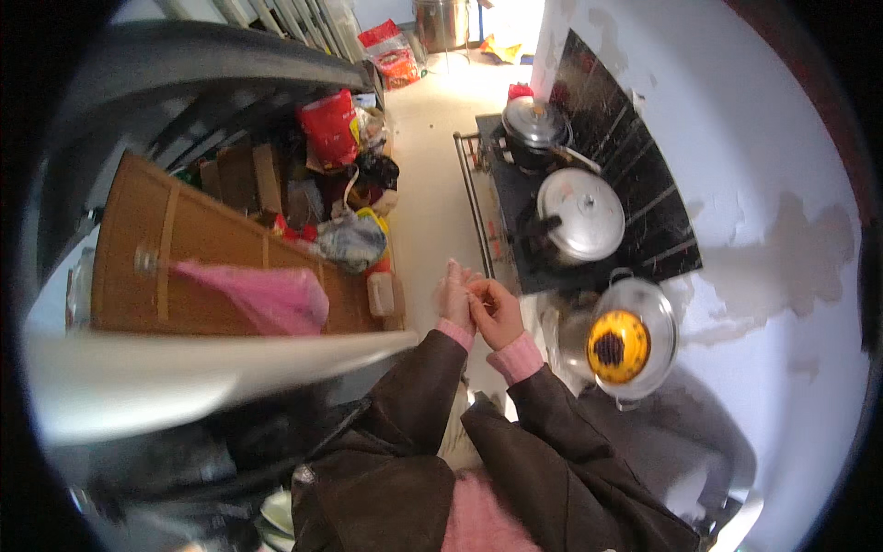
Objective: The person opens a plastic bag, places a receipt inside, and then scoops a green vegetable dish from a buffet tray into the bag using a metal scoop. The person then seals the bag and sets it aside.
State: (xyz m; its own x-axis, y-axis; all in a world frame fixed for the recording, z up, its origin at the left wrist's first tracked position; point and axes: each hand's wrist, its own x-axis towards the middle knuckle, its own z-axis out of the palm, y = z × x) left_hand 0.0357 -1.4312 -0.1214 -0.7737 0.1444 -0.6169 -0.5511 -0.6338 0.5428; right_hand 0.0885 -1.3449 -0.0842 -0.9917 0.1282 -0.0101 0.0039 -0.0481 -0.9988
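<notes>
My left hand (455, 297) is held out with its fingers extended, and nothing shows in its grip. Close against its palm side, my right hand (497, 314) has its thumb and fingers bent together, touching the left hand. Whether something small or thin lies between the fingertips cannot be made out. Pink cuffs and dark brown sleeves cover both wrists. To the right of the hands stand a lidded metal pot (583, 214) with a dark handle and a clear oval lid or dish (663, 331) with a yellow-and-black round object (631, 331) over it.
A second lidded pan (538, 124) stands further back on the black stovetop (510, 200); a metal rail (472, 200) runs along its front. At left, a pink cloth or bag (290, 300) hangs by a brown panel door (207, 255). Bags and a cardboard box (241, 179) lie behind it.
</notes>
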